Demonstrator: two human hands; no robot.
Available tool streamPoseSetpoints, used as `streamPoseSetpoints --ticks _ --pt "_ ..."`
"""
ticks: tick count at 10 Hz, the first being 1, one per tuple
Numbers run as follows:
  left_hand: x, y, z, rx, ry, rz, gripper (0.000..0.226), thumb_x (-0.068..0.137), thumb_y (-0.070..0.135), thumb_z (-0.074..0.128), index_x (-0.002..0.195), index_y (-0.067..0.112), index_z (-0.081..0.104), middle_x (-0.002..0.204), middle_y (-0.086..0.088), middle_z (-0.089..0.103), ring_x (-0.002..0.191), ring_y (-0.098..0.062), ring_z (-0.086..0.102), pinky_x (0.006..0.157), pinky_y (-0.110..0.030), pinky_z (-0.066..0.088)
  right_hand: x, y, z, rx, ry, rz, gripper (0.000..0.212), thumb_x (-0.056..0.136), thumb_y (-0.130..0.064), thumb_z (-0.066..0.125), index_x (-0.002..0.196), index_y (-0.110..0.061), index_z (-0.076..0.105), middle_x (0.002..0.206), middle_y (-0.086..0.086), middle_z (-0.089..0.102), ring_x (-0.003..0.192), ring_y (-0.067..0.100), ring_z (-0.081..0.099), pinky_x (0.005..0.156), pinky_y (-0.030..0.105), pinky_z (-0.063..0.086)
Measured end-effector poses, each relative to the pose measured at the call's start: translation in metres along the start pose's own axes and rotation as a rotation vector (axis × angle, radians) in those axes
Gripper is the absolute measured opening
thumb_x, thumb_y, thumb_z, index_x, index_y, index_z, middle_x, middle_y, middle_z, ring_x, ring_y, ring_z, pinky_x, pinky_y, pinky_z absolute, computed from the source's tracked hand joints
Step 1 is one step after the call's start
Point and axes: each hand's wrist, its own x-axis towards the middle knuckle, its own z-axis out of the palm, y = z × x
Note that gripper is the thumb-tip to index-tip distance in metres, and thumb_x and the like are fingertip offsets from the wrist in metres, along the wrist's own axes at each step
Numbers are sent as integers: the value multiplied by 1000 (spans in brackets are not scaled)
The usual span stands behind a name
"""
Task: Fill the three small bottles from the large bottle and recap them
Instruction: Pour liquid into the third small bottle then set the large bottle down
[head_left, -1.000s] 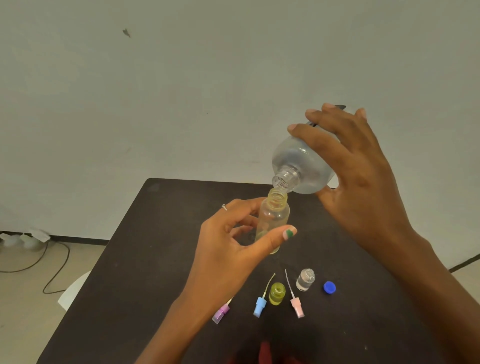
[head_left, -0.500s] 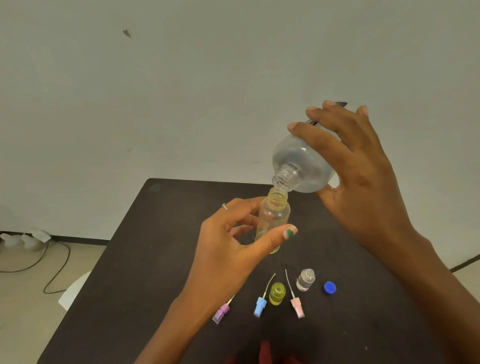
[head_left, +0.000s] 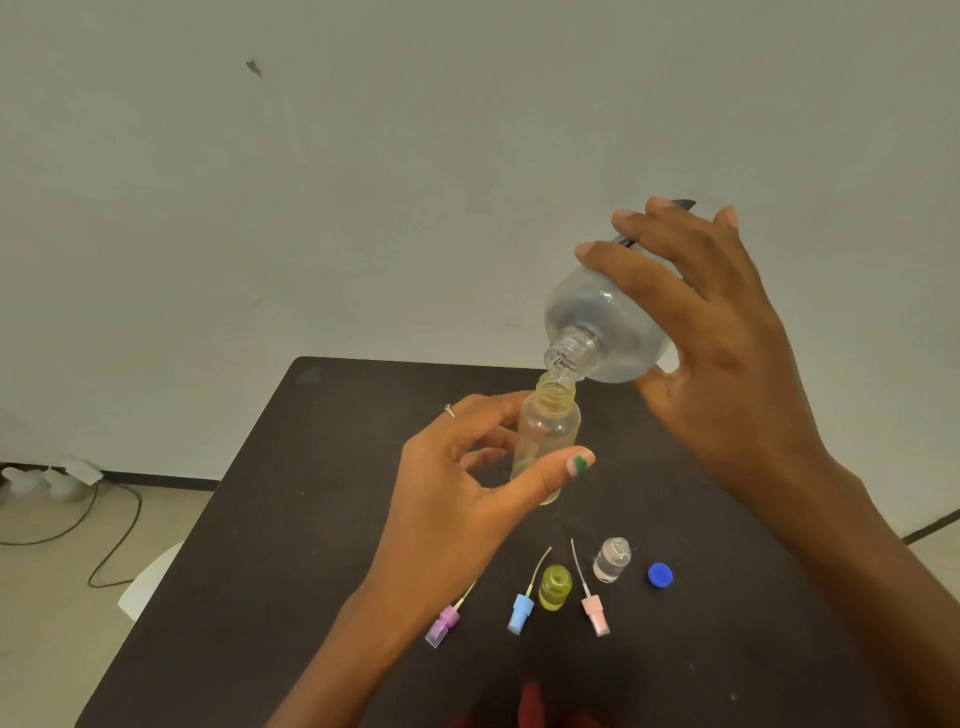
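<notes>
right hand (head_left: 727, 364) grips the large bottle (head_left: 608, 332) tipped down-left, mouth right over the small bottle (head_left: 545, 436) held upright in the left hand (head_left: 467, 493), mid-frame

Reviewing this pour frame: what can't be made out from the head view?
- Large bottle: its base is hidden behind the right hand.
- Held small bottle: fill level unclear; clear plastic, and the left hand covers its lower part.
- Any stream between the two necks: too fine to see.
- Red thing at the bottom edge: cut off, unidentifiable.
- Clear bottle on the table: contents too small to judge.
</notes>
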Motion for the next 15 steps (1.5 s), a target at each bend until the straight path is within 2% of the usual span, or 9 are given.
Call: streamPoseSetpoints --ticks 5,15 --pt "2 0 1 9 -7 -11 42 71 46 73 108 27 72 96 12 71 89 -14 69 84 -23 56 0 2 -1 3 -1 3 57 74 15 68 126 -7 57 134 19 49 132 35 38 114 48 15" --pt "0 -3 0 13 -4 -10 40 71 43 74 107 26 72 95 14 71 90 -11 69 85 -21 55 -1 1 1 -1 5 -18 57 73 15 68 125 -7 57 133 19 50 131 35 38 114 47 14"
